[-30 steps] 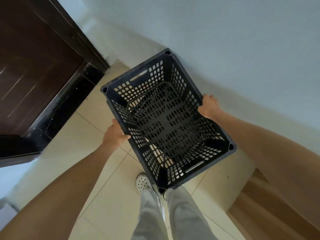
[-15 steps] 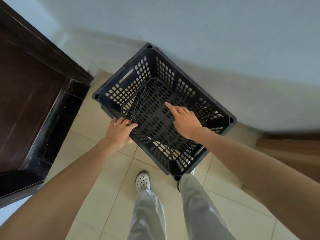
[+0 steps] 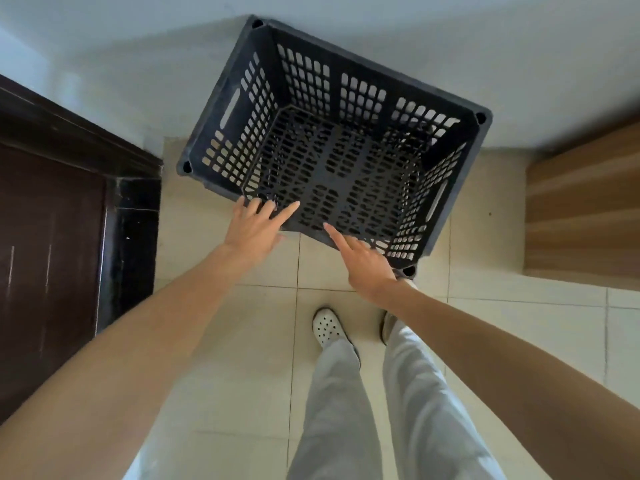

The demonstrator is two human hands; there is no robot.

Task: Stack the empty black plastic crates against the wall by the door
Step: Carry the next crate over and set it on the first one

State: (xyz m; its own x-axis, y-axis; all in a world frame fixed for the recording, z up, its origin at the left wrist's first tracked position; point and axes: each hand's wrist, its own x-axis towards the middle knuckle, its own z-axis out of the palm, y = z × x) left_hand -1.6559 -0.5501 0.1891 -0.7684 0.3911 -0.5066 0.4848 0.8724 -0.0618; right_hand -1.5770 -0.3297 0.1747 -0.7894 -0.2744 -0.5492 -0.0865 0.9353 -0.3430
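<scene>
Touching perforated black crate rim: splayed hands.

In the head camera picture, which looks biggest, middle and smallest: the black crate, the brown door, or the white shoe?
1. Black crate, though it is nearer the camera
2. Brown door, partly cut off by the frame edge
3. White shoe

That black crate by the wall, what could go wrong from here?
The black crate sits skewed to the wall, so it may not end up flush. Both hands, left hand and right hand, rest open at its near rim without gripping, so a push could slide it toward the dark door frame.
</scene>
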